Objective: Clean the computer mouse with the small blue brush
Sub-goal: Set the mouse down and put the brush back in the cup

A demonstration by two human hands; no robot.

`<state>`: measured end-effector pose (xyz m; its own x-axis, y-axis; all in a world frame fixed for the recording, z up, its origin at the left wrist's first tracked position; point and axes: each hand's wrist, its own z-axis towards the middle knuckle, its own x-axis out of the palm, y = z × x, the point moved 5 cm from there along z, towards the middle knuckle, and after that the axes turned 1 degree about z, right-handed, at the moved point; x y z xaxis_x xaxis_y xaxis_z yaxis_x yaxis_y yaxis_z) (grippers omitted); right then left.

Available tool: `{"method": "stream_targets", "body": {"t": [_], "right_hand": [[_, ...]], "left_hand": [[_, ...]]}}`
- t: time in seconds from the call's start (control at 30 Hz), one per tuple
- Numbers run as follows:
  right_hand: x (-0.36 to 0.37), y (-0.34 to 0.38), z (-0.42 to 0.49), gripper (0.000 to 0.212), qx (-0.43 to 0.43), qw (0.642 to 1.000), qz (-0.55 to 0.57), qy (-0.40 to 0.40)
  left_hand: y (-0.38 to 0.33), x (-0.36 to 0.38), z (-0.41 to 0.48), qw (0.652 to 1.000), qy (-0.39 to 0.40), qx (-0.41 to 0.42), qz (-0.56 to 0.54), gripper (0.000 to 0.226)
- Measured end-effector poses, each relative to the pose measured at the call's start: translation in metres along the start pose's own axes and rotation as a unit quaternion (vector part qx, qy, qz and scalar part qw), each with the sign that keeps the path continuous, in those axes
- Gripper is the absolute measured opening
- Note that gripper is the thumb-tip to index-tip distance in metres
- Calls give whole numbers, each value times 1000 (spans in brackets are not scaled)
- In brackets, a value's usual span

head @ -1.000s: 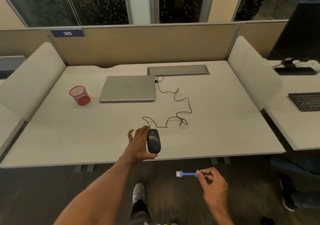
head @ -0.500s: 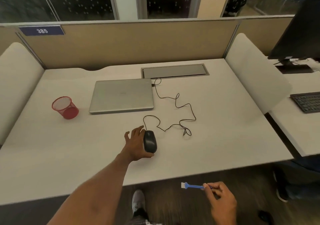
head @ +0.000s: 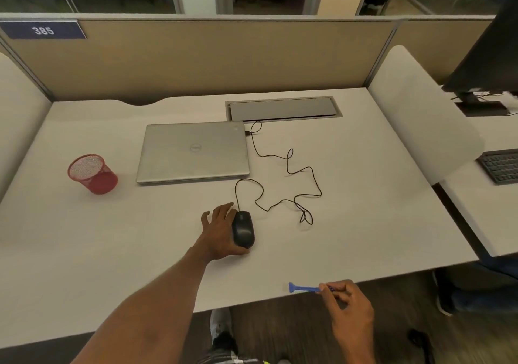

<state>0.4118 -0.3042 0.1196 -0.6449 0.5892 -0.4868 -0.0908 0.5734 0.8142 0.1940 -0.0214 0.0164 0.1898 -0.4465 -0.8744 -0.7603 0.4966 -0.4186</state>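
A black wired computer mouse (head: 243, 229) lies on the white desk (head: 364, 209), a little in from the front edge. My left hand (head: 220, 230) grips the mouse from its left side, thumb under its near end and fingers along its far side. My right hand (head: 346, 307) pinches the handle of the small blue brush (head: 304, 288) over the desk's front edge, to the right of the mouse and nearer to me. The brush head points left. The mouse's cable (head: 288, 184) snakes back to the laptop.
A closed silver laptop (head: 193, 152) lies behind the mouse. A red mesh cup (head: 92, 173) stands at the left. A cable hatch (head: 283, 108) sits at the back. A neighbouring desk at the right holds a keyboard (head: 501, 164) and a monitor (head: 487, 55).
The view has moved closer over the desk. My left hand stays on the mouse. My right hand with the brush has come up to the desk's front edge.
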Motion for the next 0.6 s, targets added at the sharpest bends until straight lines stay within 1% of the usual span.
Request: {"method": "stream_targets", "body": {"t": [0.27,0.47,0.53,0.6], "right_hand": [[10,11,7,13,-17,1000,-7,7],[19,17,13,13,-12,1000,-2,11],[24,20,15,13,-14,1000,-5,11],[30,23,18,13,-21,1000,-3,12]], "left_hand": [[4,9,1,1000,5,3,5,135],[16,19,-5,1000,11,-1,-4,154],[20,18,-10,1000,2,-1,-6,152],[26,13,-17,1000,-16,-5,-10,139]]}}
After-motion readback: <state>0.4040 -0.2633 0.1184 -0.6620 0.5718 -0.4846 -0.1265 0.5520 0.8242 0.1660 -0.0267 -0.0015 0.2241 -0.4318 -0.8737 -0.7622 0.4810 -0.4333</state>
